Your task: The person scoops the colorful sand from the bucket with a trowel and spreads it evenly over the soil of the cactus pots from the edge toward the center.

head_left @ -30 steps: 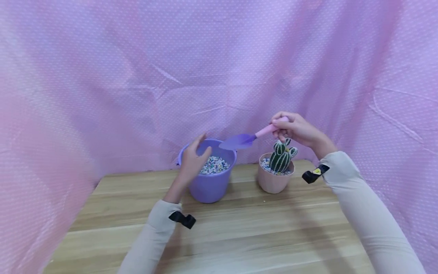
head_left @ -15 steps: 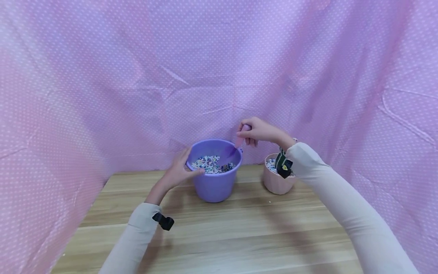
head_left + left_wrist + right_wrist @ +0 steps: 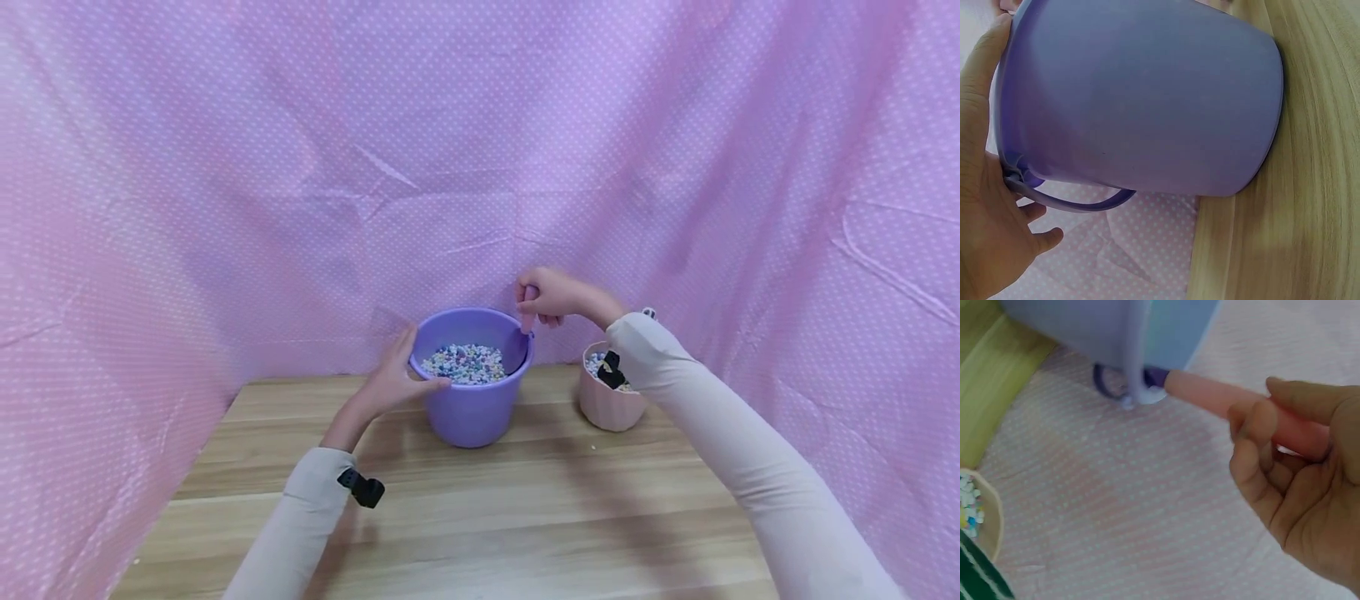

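A purple bucket (image 3: 471, 417) of small pale, multicoloured granules (image 3: 467, 364) stands at the back of the wooden table. My left hand (image 3: 390, 379) rests against its left rim, thumb along the near side and fingers spread by the handle (image 3: 1079, 205). At the right rim, my right hand (image 3: 551, 293) grips the pink handle of a small trowel (image 3: 1210, 394). The trowel stands upright, its purple blade (image 3: 515, 352) down inside the bucket; its tip is hidden. A pink pot (image 3: 611, 407) stands to the right under my right sleeve, which hides most of the cactus (image 3: 982, 565) in it.
Pink dotted cloth (image 3: 480, 167) hangs close behind the table and along both sides. A single pale granule (image 3: 593, 447) lies on the wooden tabletop (image 3: 480, 517) in front of the pot.
My right hand has carried the trowel left from above the cactus pot, dipped it into the bucket and tilted it upright. My left hand has moved onto the bucket's left rim.
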A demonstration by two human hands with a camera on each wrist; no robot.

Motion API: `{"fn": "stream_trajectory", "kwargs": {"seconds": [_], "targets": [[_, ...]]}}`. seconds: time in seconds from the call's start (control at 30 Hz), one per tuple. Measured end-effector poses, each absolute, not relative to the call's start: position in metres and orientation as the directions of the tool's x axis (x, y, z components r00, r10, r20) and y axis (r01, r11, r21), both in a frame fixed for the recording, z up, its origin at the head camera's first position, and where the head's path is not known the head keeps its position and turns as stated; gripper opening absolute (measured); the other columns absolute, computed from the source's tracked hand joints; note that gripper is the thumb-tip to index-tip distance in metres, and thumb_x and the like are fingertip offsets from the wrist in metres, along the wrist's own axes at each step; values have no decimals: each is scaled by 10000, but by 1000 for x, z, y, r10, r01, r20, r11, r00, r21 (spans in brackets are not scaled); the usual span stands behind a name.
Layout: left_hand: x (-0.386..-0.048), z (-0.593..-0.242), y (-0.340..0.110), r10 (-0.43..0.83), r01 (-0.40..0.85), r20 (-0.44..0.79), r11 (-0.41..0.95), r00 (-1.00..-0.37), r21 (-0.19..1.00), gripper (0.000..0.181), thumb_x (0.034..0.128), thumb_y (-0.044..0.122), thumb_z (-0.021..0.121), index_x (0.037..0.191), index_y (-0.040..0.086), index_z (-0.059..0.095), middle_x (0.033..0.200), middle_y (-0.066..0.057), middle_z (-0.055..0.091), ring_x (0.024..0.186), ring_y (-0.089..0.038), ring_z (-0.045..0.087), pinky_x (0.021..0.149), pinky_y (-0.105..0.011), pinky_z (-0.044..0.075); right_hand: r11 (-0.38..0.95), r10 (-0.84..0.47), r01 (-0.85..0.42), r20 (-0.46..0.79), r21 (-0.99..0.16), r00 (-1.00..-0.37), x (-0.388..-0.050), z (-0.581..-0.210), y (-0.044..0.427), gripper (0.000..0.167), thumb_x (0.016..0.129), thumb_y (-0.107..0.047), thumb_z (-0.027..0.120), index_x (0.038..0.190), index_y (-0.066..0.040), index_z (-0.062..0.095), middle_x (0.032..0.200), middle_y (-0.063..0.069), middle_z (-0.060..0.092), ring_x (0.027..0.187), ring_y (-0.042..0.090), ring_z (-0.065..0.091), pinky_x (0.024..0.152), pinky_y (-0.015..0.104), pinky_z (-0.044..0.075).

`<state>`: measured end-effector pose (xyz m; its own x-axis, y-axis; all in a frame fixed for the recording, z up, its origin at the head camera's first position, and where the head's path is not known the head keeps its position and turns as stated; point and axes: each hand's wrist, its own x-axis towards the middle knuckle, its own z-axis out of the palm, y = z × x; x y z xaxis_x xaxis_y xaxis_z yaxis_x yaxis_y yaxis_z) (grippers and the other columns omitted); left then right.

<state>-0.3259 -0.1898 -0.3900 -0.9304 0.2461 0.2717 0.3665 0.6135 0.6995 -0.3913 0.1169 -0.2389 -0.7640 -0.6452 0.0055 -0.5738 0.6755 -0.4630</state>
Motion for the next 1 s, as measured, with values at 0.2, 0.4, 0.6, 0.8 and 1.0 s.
{"fn": "stream_trajectory", "kwargs": {"seconds": [0.2, 0.4, 0.6, 0.8, 1.0], "targets": [[-326, -393, -190, 231, 351, 265, 602, -936, 717, 1269, 770, 562, 826, 1650, 104, 35, 1725, -157, 44, 1587, -384, 74, 1253, -653, 121, 596, -683, -555, -3, -580, -730, -407, -261, 120, 103, 1017, -70, 572, 946, 3, 589, 839, 216, 765, 501, 130, 547, 446, 231, 471], [-326, -393, -187, 233, 355, 269, 590, -935, 725, 1264, 775, 542, 831, 1650, 104, 31, 1724, -159, 44, 1587, -384, 75, 1254, -650, 124, 521, -709, -509, -14, -685, -705, -422, -282, 126, 110, 1041, -71, 537, 977, 18, 548, 955, 278, 756, 514, 116, 545, 448, 222, 439], [-326, -393, -188, 221, 346, 267, 580, -938, 738, 1270, 780, 564, 820, 1652, 127, 8, 1728, -141, 18, 1591, -373, 51, 1251, -659, 119, 492, -717, -487, -19, -721, -696, -427, -280, 125, 114, 1050, -71, 514, 1007, 32, 537, 998, 310, 740, 531, 149, 564, 461, 229, 441], [-326, -390, -191, 220, 367, 293, 560, -930, 743, 1256, 781, 535, 835, 1656, 178, 8, 1729, -126, 40, 1587, -368, 92, 1246, -667, 133, 610, -655, -515, -16, -602, -756, -420, -269, 113, 106, 990, -59, 629, 978, 43, 601, 941, 240, 768, 565, 163, 568, 489, 232, 464], [-325, -395, -188, 218, 343, 266, 577, -939, 741, 1280, 766, 564, 833, 1655, 153, 9, 1728, -142, 27, 1589, -377, 72, 1244, -670, 122, 767, -602, -588, 28, -257, -798, -408, -268, 105, 119, 875, -162, 791, 907, -70, 723, 882, 65, 777, 776, 192, 661, 707, 284, 543]]}}
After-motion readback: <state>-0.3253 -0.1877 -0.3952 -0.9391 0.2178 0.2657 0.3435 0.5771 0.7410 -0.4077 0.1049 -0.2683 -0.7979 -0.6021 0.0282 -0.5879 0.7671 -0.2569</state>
